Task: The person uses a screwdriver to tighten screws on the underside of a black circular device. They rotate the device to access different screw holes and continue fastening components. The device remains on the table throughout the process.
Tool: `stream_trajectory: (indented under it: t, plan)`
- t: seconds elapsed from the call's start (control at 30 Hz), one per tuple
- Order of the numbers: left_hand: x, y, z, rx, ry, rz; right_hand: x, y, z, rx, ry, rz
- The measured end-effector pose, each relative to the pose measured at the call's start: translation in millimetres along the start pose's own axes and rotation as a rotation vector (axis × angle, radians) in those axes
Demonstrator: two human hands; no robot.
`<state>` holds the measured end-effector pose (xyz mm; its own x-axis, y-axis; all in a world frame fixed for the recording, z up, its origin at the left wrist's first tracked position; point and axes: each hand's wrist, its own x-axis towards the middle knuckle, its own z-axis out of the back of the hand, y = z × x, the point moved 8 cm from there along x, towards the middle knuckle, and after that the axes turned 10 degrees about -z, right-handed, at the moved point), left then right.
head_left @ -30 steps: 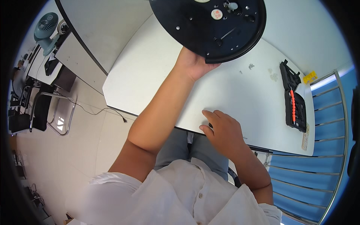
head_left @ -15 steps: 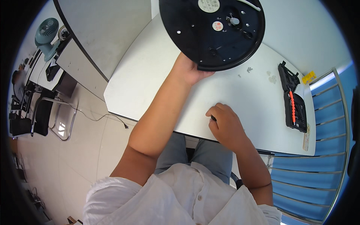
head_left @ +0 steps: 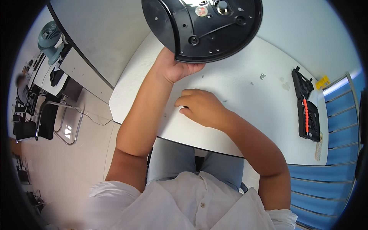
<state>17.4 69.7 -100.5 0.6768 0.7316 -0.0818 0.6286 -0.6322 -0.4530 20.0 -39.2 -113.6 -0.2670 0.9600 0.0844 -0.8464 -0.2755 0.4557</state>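
A round black base plate [head_left: 214, 44] is held up at the far side of the table, its underside toward me, with holes, a round sticker and a metal knob-like stud. My left hand [head_left: 177, 69] grips its near rim, thumb along the edge. Closer to me, my right hand [head_left: 201, 107] is closed just above the white table [head_left: 237, 130]. A bit of something dark shows between its fingers, and a thin line sticks out behind the knuckles; its kind is hidden. Small metal pieces [head_left: 262, 76], probably screws, lie on the table to the right.
On the table's right side lies an open black tool case [head_left: 308, 119] with an orange flexible shaft [head_left: 306, 115]. A yellow thing [head_left: 322, 82] stands behind it, beside a metal railing [head_left: 343, 134]. A grey partition [head_left: 103, 34] rises at left; beyond are a chair [head_left: 50, 119] and a fan [head_left: 50, 36].
My right hand has moved left and away from me, toward the left forearm. The base plate has shifted left and tilted, with my left hand still gripping its rim.
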Motion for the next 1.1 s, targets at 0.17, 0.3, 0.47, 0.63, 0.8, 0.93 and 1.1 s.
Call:
stream_trajectory:
  t: [0.17,0.3,0.47,0.63,0.8,0.93,1.1]
  plan:
    - [-10.6,-0.4,-2.1,0.053,-0.089,-0.048,13.2,27.5,-28.8,-0.014,0.040,0.122]
    - [-9.5,-0.7,0.7,0.084,-0.070,-0.043,13.7,27.3,-44.9,-0.105,-0.008,0.142]
    - [-14.3,0.4,-0.8,0.052,-0.118,-0.045,9.3,33.3,-47.5,-0.271,-0.080,0.270]
    - [-8.4,12.1,-7.4,-0.001,-0.074,-0.002,-3.5,28.9,-10.8,-0.307,-0.006,0.213]
    - [-2.4,17.9,2.6,-0.097,0.037,0.013,-40.1,61.6,132.9,-0.115,-0.336,0.265]
    - [-6.7,28.3,-9.7,-0.118,0.085,-0.002,-31.5,45.9,202.3,-0.401,-0.682,0.077]
    - [-12.5,22.5,-20.7,-0.153,0.135,-0.058,-5.8,54.9,204.5,-0.649,-0.746,0.119]
